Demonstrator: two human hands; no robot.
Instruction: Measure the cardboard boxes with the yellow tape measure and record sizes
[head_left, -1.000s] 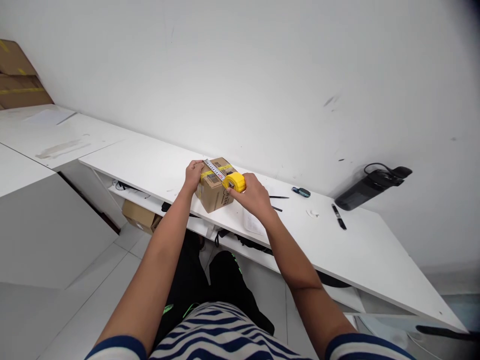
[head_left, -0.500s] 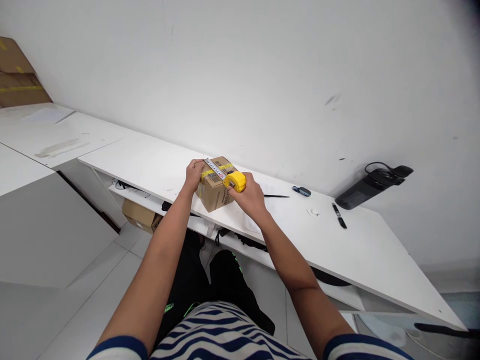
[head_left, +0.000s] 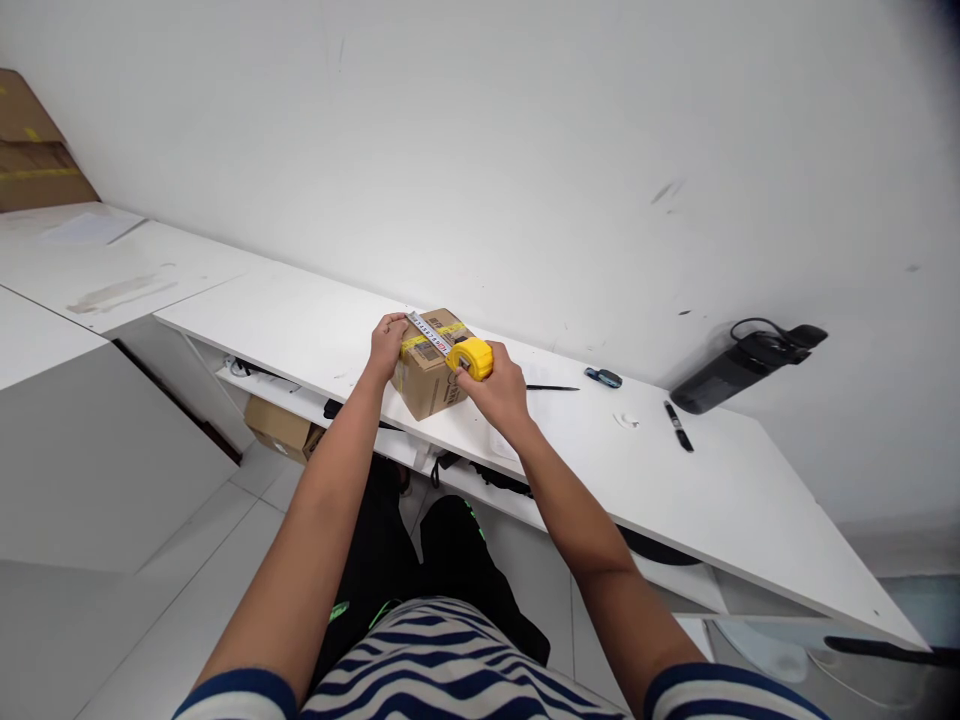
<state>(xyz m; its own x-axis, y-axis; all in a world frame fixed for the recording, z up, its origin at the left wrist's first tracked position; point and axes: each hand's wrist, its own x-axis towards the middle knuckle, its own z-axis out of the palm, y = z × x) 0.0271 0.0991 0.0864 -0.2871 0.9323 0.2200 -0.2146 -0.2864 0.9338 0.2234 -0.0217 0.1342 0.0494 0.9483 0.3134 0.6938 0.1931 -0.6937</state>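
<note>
A small cardboard box [head_left: 424, 385] with yellow tape stands on the white desk [head_left: 300, 330]. My right hand [head_left: 499, 390] is closed around a yellow tape measure [head_left: 472, 357] at the box's right top edge. Its blade [head_left: 429, 333] runs leftward across the top of the box. My left hand [head_left: 386, 345] curls over the box's left top edge and pinches the blade's end there.
On the desk to the right lie a thin black pen [head_left: 553, 388], a small blue-black object [head_left: 604, 377], a black marker [head_left: 676, 426] and a dark bottle on its side [head_left: 746, 367]. Another cardboard box [head_left: 279, 424] sits under the desk. Folded cartons [head_left: 34, 160] lean at far left.
Both hands, the box and the tape measure keep their hold and place; only the camera view has shifted slightly.
</note>
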